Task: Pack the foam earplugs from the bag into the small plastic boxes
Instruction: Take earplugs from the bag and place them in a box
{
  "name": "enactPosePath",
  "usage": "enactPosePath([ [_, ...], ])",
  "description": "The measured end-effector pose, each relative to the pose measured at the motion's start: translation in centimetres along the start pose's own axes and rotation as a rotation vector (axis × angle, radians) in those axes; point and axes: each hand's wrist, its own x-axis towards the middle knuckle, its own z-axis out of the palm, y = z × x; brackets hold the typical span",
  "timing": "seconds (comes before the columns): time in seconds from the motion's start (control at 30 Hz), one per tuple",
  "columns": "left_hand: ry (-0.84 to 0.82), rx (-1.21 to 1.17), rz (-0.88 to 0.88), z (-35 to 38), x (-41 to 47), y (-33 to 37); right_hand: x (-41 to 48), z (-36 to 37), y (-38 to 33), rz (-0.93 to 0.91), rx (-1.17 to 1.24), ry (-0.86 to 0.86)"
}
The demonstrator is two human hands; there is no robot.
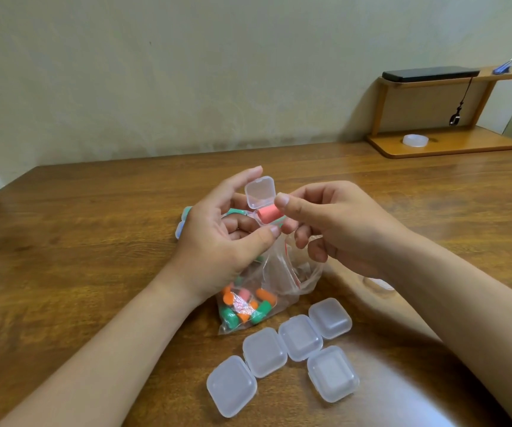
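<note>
My left hand (217, 238) holds a small clear plastic box (260, 192) above the table, its lid flipped up. My right hand (331, 223) pinches a pink foam earplug (269, 213) between thumb and fingers right at the box's mouth. Below the hands lies a clear zip bag (267, 291) with several orange, green and pink earplugs (245, 306) inside. Several closed clear boxes (298, 337) lie on the table in front of the bag, near me.
Behind my left hand, a few boxes (184, 223) with coloured contents peek out. A wooden stand (442, 143) at the back right carries a black phone (430, 76) and a tape roll (415, 140). The wooden table (79, 241) meets a wall behind.
</note>
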Motion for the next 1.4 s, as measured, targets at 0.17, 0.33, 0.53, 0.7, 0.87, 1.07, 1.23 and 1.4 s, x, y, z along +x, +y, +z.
enactPosePath([
  [0.17,0.026,0.032,0.021,-0.3,0.2,-0.2,0.4,-0.3,0.1,-0.082,-0.122,0.192],
  [0.33,0.038,0.053,0.052,-0.2,0.3,-0.2,0.1,-0.8,0.4,-0.332,-0.338,0.085],
  [0.53,0.027,0.107,0.103,-0.2,0.2,0.0,0.6,-0.9,1.0,-0.489,-0.525,0.129],
  [0.7,0.011,0.213,0.162,-0.1,0.0,-0.5,0.7,-1.0,1.0,-0.526,-0.554,0.134],
  [0.87,0.054,0.331,0.192,-0.4,0.2,-1.0,0.7,-1.0,1.3,-0.545,-0.595,0.168],
  [1.07,0.042,0.413,0.246,-0.5,0.4,-1.2,0.7,-1.0,1.3,-0.57,-0.635,0.133],
  [1.23,0.05,0.438,0.272,-0.5,0.4,-1.2,0.6,-0.9,1.2,-0.575,-0.654,0.134],
  [1.4,0.052,0.457,0.284,-0.5,0.4,-1.2,0.6,-0.9,1.2,-0.574,-0.667,0.131],
])
